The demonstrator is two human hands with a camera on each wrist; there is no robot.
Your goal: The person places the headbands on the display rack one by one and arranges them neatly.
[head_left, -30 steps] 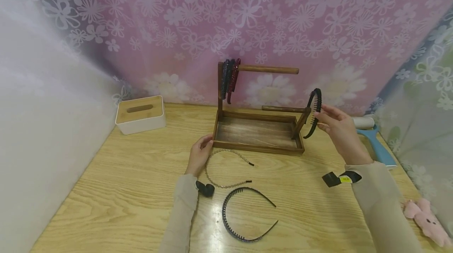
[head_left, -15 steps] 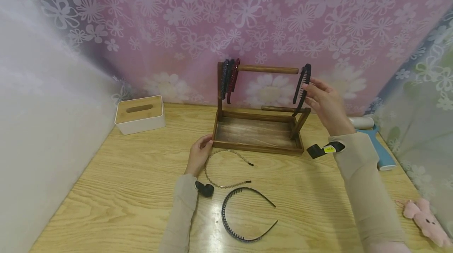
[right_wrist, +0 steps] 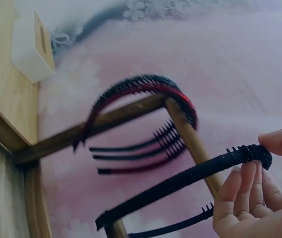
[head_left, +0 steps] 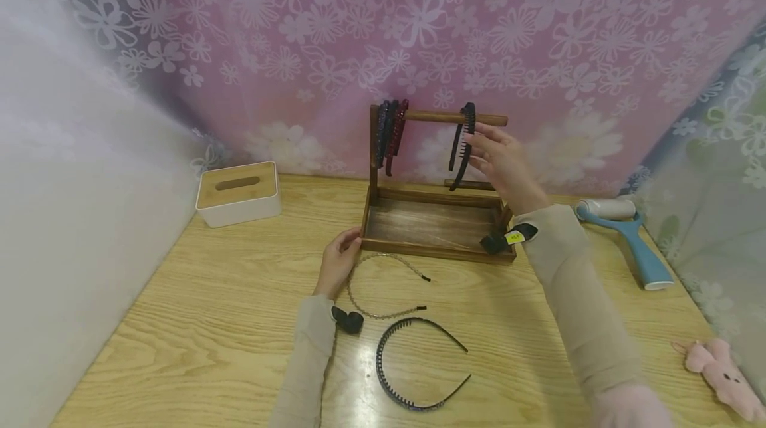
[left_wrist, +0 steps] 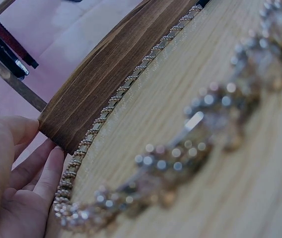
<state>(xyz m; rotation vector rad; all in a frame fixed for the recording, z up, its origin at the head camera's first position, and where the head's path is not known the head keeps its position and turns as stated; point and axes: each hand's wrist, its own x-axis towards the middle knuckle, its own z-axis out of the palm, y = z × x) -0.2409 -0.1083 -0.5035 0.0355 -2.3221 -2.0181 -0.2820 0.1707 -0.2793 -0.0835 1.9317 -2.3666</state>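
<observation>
Your right hand (head_left: 501,165) has its grip closed in a pinch on the black toothed headband (head_left: 469,121), thumb on one side of the band's crown and curled fingers on the other. That headband stands over the upper rod (head_left: 433,116) of the wooden rack (head_left: 437,252), toward the rod's right part, with its two legs pointing down, one nearer you and one farther. You cannot tell from these views whether its crown bears on the wood.

Your left hand (head_left: 338,262) grips the near left corner of the rack's tray, thumb and fingers pressed to the wood. Just beside that hand, to its right on the desk (head_left: 179,308), lies the beaded headband (left_wrist: 173,162), and nearer you lies the dark toothed headband (head_left: 380,356), both with their ends toward the right.

At the left end of the upper rod, three glittery headbands (head_left: 391,135) hang side by side, the rightmost one red. Far left on the desk is a white tissue box (head_left: 239,195) with a wooden top; far right lies a lint roller (head_left: 643,252) with a blue handle, and near right, a pink plush toy (head_left: 723,371).
</observation>
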